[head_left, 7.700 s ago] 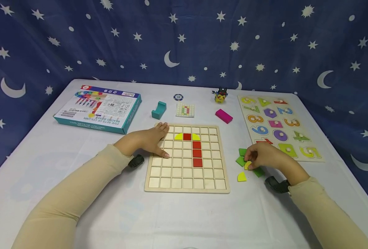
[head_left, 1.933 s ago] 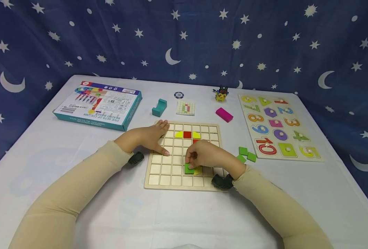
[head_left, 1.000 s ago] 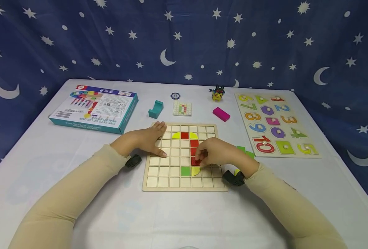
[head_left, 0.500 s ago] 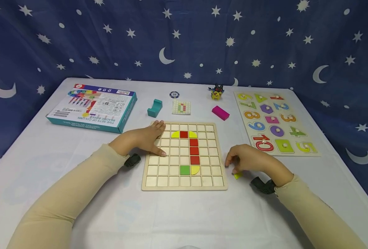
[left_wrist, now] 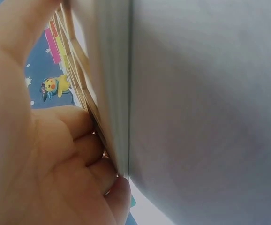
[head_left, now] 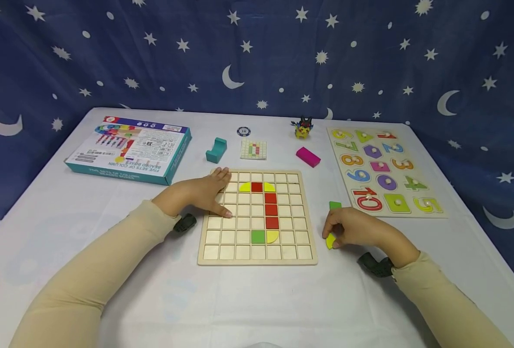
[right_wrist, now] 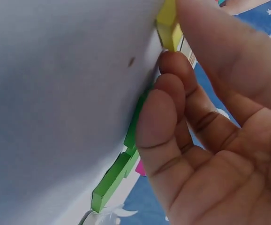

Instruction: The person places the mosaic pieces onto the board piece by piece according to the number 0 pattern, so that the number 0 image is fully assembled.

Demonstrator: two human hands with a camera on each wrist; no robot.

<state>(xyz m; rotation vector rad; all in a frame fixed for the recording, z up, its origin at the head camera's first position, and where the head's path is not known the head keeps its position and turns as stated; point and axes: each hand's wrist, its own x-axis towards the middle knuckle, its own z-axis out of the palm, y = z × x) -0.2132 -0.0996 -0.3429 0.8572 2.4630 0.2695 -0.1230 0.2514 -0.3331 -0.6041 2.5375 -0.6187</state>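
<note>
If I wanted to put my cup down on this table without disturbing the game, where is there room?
Bare cloth lies along the near edge, in front of the grid board between the two sleeves, and at the near left below the blue box. It is crowded right of the board, where the right hand pinches a yellow piece beside green pieces and the number puzzle.

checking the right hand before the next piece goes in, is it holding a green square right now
No, the right hand pinches a yellow piece on the table beside the wooden grid board, while a green piece lies loose behind it.
</note>
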